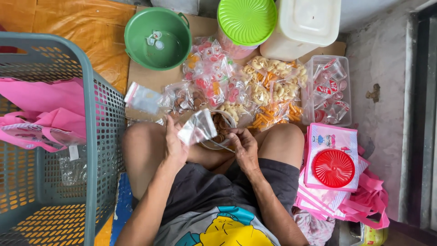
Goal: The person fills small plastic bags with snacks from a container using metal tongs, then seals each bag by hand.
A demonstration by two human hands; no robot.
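the small clear plastic bag [197, 129] is pinched in the fingers of the left hand [175, 145], held up between the person's knees just over a clear tub of brown snacks [220, 127], while the right hand [244, 146] is curled closed at the tub's near rim, on what i cannot tell. beyond them, filled snack packets [236, 86] cover the cardboard sheet [141, 75], with a green bowl [157, 38] at its far left corner and a clear tray of sachets [328, 90] at its right edge. a grey basket [98, 136] stands off the left edge.
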